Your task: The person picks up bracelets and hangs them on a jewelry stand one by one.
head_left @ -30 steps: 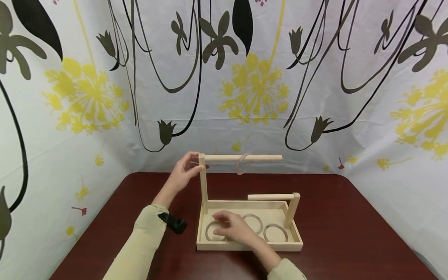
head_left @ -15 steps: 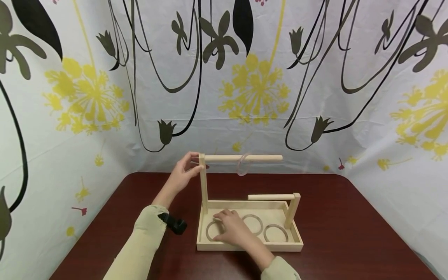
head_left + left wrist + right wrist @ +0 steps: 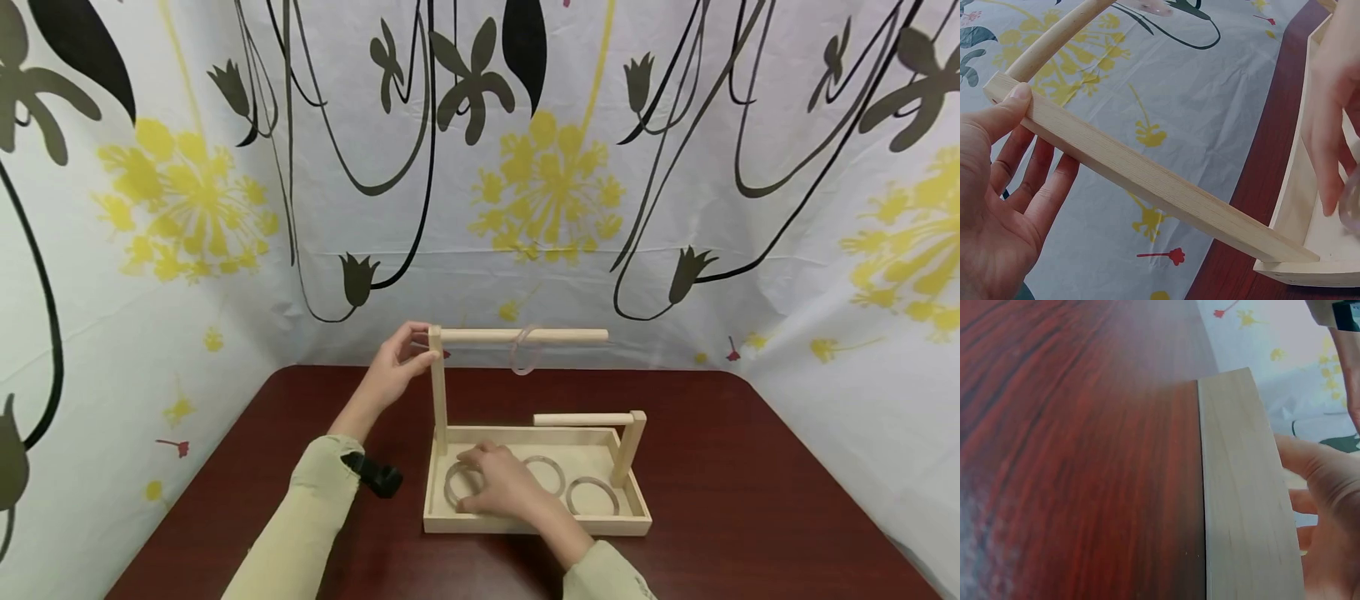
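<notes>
In the head view my left hand [image 3: 397,362] pinches the top of the tall wooden post [image 3: 439,392], thumb on one side and fingers behind, as the left wrist view also shows. My right hand [image 3: 504,483] reaches down into the wooden tray [image 3: 540,527]. Its thumb and fingers span a translucent ring [image 3: 448,487] at the tray's left end and pinch it at the rim. Part of that ring is hidden by the hand. Two more rings, a middle ring [image 3: 558,475] and a right ring [image 3: 613,498], lie flat in the tray.
From the tall post a horizontal dowel [image 3: 570,335] extends right, with a clear ring [image 3: 525,369] hanging on it. A shorter post [image 3: 630,450] at the tray's right bears a lower dowel [image 3: 577,419] pointing left. The stand sits on a dark red table [image 3: 720,500] before a patterned curtain.
My right hand's fingers and thumb have closed in on the left ring. The ring on the upper dowel has swung slightly. My left hand keeps its hold on the post.
</notes>
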Demonstrator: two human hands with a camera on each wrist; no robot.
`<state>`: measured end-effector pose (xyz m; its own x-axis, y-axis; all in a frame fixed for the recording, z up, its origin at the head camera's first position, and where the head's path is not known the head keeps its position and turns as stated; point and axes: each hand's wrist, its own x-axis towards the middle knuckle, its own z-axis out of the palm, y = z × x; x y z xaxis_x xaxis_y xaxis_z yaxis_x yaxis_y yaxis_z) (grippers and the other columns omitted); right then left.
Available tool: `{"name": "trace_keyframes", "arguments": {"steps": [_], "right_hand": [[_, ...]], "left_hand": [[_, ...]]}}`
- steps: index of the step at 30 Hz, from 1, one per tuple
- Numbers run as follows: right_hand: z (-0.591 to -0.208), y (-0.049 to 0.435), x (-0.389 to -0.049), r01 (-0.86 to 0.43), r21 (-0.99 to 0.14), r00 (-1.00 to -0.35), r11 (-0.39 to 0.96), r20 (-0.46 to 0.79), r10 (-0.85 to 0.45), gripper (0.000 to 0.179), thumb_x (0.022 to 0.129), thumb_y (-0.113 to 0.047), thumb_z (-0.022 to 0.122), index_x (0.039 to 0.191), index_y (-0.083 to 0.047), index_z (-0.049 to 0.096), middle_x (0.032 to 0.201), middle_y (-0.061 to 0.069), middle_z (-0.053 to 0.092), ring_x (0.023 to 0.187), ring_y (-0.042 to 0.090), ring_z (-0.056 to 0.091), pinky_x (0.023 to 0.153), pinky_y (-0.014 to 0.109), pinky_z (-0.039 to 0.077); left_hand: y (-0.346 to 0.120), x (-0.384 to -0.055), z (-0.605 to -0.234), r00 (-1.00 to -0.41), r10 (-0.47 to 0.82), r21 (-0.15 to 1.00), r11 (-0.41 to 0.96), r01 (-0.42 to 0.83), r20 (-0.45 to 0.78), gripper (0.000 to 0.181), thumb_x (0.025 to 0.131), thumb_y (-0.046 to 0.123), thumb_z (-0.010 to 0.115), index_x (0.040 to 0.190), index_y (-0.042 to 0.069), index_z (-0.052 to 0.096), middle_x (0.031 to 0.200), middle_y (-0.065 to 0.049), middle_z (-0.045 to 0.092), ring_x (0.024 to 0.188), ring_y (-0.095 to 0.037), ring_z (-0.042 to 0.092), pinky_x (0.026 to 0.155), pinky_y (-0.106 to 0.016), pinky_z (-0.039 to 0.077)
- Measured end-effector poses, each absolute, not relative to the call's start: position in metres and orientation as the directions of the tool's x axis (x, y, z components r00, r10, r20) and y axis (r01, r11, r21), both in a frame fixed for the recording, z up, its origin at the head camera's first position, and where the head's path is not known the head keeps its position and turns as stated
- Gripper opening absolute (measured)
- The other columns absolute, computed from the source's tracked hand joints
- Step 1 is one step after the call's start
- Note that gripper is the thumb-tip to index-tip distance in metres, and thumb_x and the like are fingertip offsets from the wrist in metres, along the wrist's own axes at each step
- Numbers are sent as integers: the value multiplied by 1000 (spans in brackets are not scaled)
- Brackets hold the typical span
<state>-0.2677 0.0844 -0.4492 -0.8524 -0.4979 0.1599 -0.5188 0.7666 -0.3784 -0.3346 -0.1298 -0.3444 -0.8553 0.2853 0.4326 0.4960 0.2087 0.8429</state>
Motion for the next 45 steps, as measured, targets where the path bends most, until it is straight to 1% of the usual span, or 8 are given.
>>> {"name": "trace_keyframes", "arguments": {"steps": [2, 5, 7, 12, 16, 24, 34, 45], "right_hand": [[-449, 88, -269, -515, -423, -854, 746, 181, -487, 67, 67, -36, 86, 126, -11, 66, 126, 13, 63, 111, 33, 62, 91, 51, 54], [-446, 91, -268, -524, -478, -849, 705, 224, -479, 65, 68, -33, 85, 126, -11, 65, 125, 14, 62, 110, 32, 61, 89, 51, 55], [-442, 91, -266, -527, -505, -847, 683, 245, -472, 64, 68, -31, 84, 126, -11, 65, 123, 12, 62, 107, 30, 61, 86, 45, 56], [-434, 96, -259, -533, -565, -843, 630, 285, -457, 62, 69, -27, 82, 127, -13, 63, 118, 9, 61, 97, 25, 62, 75, 28, 52], [-424, 100, -252, -546, -637, -828, 544, 311, -467, 58, 72, -21, 81, 126, -10, 62, 119, 11, 60, 99, 29, 62, 75, 23, 55], [-399, 105, -240, -559, -693, -812, 457, 343, -473, 56, 75, -17, 81, 126, -12, 59, 121, 10, 61, 105, 22, 62, 83, 29, 57], [-365, 122, -226, -602, -721, -781, 344, 442, -441, 60, 76, -11, 82, 131, -12, 56, 125, 7, 60, 108, 19, 59, 86, 33, 58], [-330, 151, -234, -628, -687, -778, 366, 549, -306, 63, 75, -2, 83, 132, -8, 56, 119, 8, 60, 102, 19, 62, 83, 32, 59]], "left_hand": [[-128, -336, -345, -855, 288, 843, 209, 495, 431, 35, 99, 12, 61, 133, 7, 51, 124, -22, 59, 113, -37, 62, 93, -48, 55], [-128, -335, -344, -853, 291, 841, 208, 499, 434, 35, 99, 12, 61, 133, 6, 51, 124, -23, 58, 114, -41, 61, 95, -54, 53], [-129, -335, -344, -853, 285, 840, 209, 501, 438, 36, 99, 12, 61, 133, 6, 51, 124, -24, 58, 114, -42, 61, 96, -58, 52], [-129, -334, -344, -856, 276, 836, 227, 500, 437, 36, 99, 12, 61, 133, 5, 51, 123, -23, 58, 113, -42, 61, 93, -53, 54], [-129, -334, -343, -861, 276, 839, 234, 491, 427, 36, 99, 13, 62, 133, 6, 52, 123, -23, 58, 113, -39, 62, 93, -53, 54], [-131, -336, -342, -853, 288, 829, 242, 504, 435, 36, 100, 14, 61, 134, 6, 50, 124, -22, 58, 114, -39, 62, 93, -51, 54], [-129, -338, -343, -860, 283, 842, 227, 490, 424, 36, 99, 12, 61, 133, 5, 51, 123, -23, 57, 116, -44, 60, 92, -48, 54], [-130, -337, -344, -861, 281, 837, 241, 491, 424, 36, 99, 12, 61, 133, 5, 51, 122, -23, 58, 113, -39, 63, 90, -46, 55]]}}
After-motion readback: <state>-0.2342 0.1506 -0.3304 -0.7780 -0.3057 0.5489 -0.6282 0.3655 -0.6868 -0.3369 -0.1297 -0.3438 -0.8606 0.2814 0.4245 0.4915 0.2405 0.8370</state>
